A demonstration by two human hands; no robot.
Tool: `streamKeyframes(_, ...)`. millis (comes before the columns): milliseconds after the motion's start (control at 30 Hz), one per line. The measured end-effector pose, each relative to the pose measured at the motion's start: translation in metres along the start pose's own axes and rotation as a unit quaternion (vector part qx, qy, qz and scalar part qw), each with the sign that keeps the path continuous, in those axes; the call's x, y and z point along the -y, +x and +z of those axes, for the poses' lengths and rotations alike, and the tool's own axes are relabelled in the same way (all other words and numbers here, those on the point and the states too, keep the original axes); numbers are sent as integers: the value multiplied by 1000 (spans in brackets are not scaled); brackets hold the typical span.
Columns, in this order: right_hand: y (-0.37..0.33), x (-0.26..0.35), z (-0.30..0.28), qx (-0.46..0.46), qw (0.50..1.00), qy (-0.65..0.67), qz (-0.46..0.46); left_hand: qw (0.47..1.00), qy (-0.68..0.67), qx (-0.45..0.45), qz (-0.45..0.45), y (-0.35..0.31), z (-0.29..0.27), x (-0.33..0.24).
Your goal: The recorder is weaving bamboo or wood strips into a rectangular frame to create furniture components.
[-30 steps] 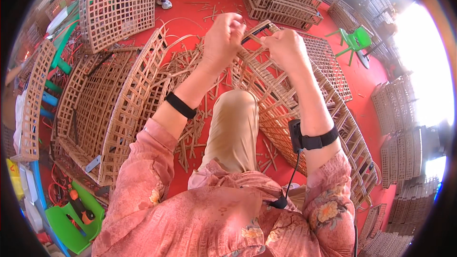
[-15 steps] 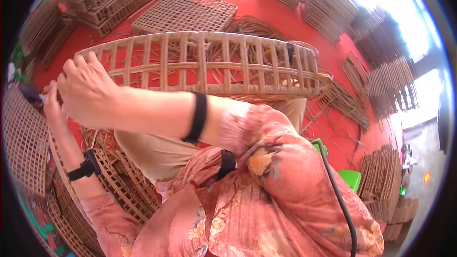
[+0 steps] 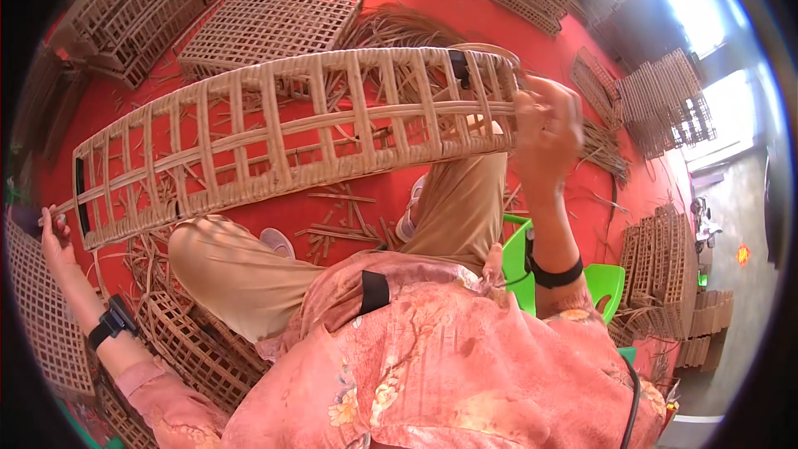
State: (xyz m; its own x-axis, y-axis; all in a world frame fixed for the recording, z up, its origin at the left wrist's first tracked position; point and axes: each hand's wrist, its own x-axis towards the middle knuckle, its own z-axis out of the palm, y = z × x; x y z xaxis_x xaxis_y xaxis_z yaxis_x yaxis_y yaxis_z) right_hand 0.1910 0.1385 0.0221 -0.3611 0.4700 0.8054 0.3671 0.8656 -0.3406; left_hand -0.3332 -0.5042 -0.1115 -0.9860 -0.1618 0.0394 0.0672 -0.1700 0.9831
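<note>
Spanning the space just beyond the person's knees, a long, shallow basket (image 3: 281,126) of tan woven strips lies on its side, slightly slanted, its open lattice toward the viewer. At its left end, the left hand (image 3: 60,251) has its fingers partly bent beside the jutting tip of a thin strip; whether they pinch it, I cannot tell. At the right end, the right hand (image 3: 549,129) is blurred, fingers curled by the rim, their grip unclear.

Below spreads a bright red floor (image 3: 374,199) littered with cut tan scraps (image 3: 341,212). Beyond the basket sit a flat tan lattice tray (image 3: 270,21), a heap of loose brown strips (image 3: 407,23) and, upper left, stacked brown baskets (image 3: 137,21). A green plastic chair (image 3: 611,287) shows near the right forearm; more woven stacks (image 3: 665,100) stand toward the glaring white windows (image 3: 731,112).
</note>
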Motion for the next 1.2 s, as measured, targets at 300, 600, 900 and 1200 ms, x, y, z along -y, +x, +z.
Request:
streamKeyframes(300, -27, -66, -12, 83, 978, 121, 146, 1000, 26, 3, 14, 94, -64, -18)
streamKeyframes(600, -25, -59, -7, 134, 973, 151, 113, 999, 24, -11, 22, 115, -111, -47)
streamKeyframes(900, -13, -13, -7, 140, 987, -8, -76, 748, 504, -166, 398, -93, 70, -106)
streamKeyframes(1200, 15, -12, -6, 275, 959, 1, -59, 779, 247, 351, 457, -408, 377, -97)
